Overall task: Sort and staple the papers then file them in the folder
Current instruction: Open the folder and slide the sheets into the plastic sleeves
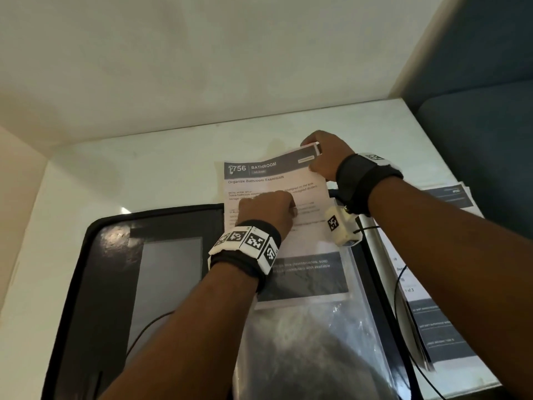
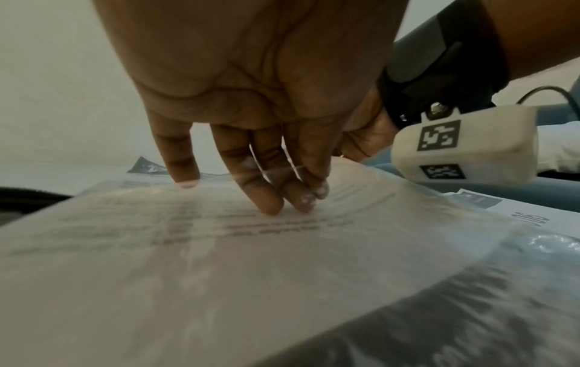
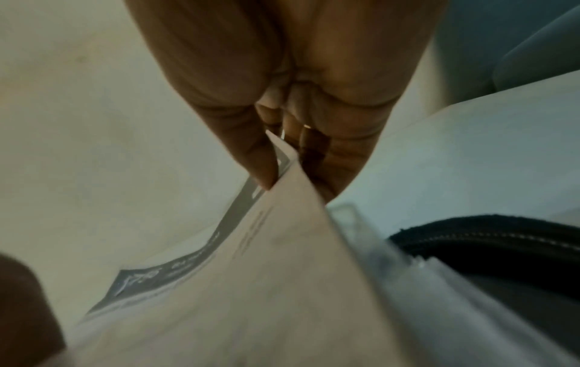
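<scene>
Black folder (image 1: 115,255) lies open on the white worktop (image 1: 86,168); everything else placed rel. to it. The stapled papers (image 1: 274,183), top sheet headed "756 BATHROOM", sit partly inside the folder's clear plastic sleeve (image 1: 331,327) on its right half, w/ the upper part sticking out past the folder's far edge. Right hand (image 1: 326,160) at the papers' far right corner, beyond the folder; grip = thumb & fingers (image 3: 317,154) pinching that corner, lifting it slightly. Left hand (image 1: 268,209) over the folder's far edge, fingertips (image 2: 270,203) pressing down on the sheet mid-page; fingers fairly straight, holding nothing. More printed sheets (image 1: 427,313) lie on the worktop just right of the folder.
</scene>
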A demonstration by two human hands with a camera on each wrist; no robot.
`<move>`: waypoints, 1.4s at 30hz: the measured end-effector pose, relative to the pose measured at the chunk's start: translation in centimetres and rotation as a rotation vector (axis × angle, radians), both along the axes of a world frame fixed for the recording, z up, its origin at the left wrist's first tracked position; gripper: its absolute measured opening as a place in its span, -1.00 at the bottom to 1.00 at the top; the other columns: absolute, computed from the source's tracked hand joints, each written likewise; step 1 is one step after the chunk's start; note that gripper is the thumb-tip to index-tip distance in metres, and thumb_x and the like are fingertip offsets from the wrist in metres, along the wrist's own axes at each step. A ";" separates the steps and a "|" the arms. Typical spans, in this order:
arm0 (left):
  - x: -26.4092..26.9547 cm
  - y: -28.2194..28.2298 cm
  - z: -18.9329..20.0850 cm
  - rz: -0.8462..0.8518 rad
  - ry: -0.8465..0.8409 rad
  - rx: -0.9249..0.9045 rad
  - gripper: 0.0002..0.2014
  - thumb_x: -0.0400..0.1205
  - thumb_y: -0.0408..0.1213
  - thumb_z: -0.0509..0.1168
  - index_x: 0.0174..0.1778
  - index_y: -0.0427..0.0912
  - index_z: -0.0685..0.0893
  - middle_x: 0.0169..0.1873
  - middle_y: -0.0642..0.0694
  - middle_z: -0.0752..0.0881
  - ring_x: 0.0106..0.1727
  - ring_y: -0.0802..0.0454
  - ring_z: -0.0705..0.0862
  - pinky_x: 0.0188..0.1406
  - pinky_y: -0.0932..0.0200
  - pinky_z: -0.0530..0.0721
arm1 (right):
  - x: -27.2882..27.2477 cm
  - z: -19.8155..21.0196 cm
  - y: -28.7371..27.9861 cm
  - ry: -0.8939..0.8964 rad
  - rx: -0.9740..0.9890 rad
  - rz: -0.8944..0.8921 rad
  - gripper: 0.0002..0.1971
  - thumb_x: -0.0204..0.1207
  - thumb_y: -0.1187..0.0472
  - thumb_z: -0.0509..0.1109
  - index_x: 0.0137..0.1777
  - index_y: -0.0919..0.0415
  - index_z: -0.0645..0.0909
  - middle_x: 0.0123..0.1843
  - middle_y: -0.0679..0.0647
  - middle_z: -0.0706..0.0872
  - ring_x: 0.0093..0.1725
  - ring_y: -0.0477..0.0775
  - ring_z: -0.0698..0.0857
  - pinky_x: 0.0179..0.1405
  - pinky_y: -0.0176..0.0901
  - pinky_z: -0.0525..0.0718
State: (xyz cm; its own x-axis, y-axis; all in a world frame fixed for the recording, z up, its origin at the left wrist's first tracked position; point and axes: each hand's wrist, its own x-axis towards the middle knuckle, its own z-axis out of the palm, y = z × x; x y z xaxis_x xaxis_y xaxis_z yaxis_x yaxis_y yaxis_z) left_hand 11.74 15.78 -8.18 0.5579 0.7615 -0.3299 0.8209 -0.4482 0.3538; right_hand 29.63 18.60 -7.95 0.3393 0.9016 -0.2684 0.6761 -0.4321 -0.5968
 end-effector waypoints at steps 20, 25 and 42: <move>-0.3 0.7 0.4 0.087 -0.235 0.064 -0.84 0.68 -0.21 0.23 -0.07 -0.08 0.72 -0.04 -0.05 0.77 -0.01 -0.15 0.70 0.04 -0.10 0.69 | -0.1 3.2 -1.5 -0.033 -0.138 0.355 -0.88 0.58 0.27 0.42 0.02 0.24 0.78 -0.14 0.08 0.74 -0.15 0.20 0.77 -0.15 0.09 0.82; -0.1 0.7 -0.2 0.034 -0.181 0.038 -0.86 0.69 -0.22 0.22 -0.11 -0.10 0.66 -0.10 -0.11 0.69 -0.02 -0.22 0.68 0.02 -0.12 0.68 | -0.9 3.5 -2.1 -0.032 -0.073 0.366 -0.88 0.49 0.37 0.46 -0.08 0.16 0.79 -0.27 -0.10 0.68 -0.18 0.08 0.72 -0.10 -0.07 0.76; 0.0 1.3 -1.0 0.049 -0.169 -0.028 -0.83 0.71 -0.15 0.24 -0.19 -0.02 0.60 -0.18 -0.04 0.70 -0.09 -0.14 0.67 0.01 -0.08 0.66 | -1.7 2.5 -3.5 -0.212 -0.415 0.672 -0.82 0.39 0.20 0.60 -0.05 0.03 0.72 -0.25 -0.14 0.67 -0.20 -0.09 0.62 0.10 -0.02 0.65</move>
State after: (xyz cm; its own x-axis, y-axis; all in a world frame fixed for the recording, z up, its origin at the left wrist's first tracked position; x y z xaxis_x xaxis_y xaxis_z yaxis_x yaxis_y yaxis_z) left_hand 11.73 17.08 -9.17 0.5694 0.7812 -0.2560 0.7695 -0.3969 0.5004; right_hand 27.92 15.07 -5.49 -0.1573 0.7720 -0.6158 0.9499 -0.0522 -0.3081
